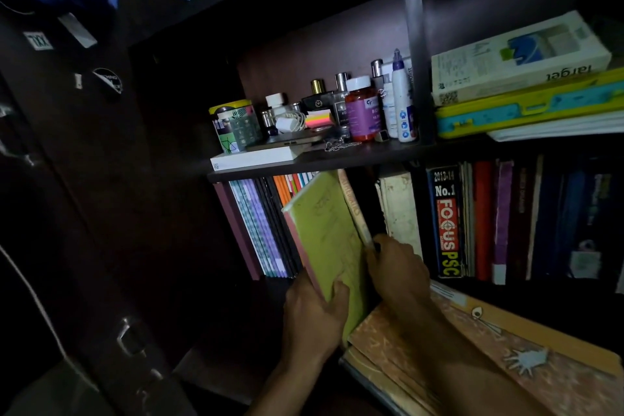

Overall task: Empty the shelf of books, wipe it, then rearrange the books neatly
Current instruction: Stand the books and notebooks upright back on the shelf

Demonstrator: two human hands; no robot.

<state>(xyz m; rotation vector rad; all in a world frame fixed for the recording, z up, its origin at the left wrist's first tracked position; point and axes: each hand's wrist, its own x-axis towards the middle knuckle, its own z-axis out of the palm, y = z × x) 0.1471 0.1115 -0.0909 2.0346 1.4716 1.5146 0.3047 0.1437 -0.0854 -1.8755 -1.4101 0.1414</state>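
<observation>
Dim lighting all round, so only the dark wooden bookshelf [304,162] is lit up properly. A thin yellow-green book [326,240] is held tilted out of the lower row, just below the middle shelf board. The left hand [312,317] is wrapped round the bottom edge of that book, thumb laid on its cover. The right hand [396,268] is curled on a thin tan book [354,206] right beside it, pinched near the lower spine. Right of these, a worn cream book [400,209] and a black spine printed FOCUS PSC [445,223] are kept upright. Below the right arm, an orange-patterned book stack [506,348] is seen lying flat. Above the board, a red pill bottle [363,111] is parked among small bottles.
</observation>
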